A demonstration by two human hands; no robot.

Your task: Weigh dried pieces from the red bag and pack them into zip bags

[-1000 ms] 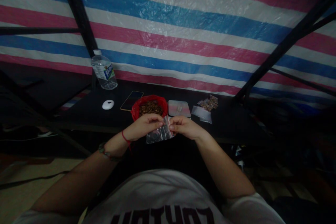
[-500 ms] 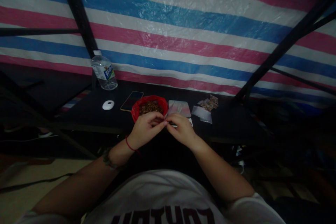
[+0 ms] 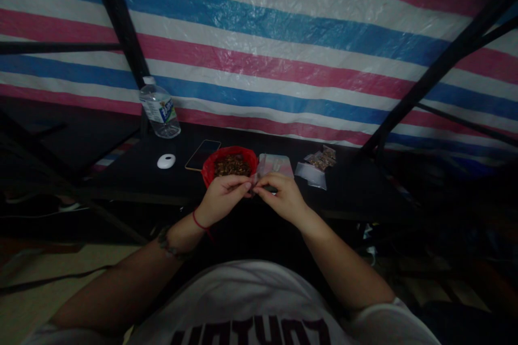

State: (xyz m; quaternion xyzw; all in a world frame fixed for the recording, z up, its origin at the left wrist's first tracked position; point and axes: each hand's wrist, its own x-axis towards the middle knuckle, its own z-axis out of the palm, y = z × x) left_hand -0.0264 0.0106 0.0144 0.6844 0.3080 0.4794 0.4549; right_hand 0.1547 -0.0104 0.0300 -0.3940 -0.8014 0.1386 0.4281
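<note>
At the table's near edge, our left hand and right hand pinch a small clear bag between fingertips, beside the red bowl.

On our dark table we see a water bottle, a white puck, a phone, a red bag of brown bits, a scale and small packets.

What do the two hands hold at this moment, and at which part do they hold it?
Both the left hand and the right hand pinch a small clear plastic bag between them. Only a sliver of it shows, so the part held cannot be told.
</note>
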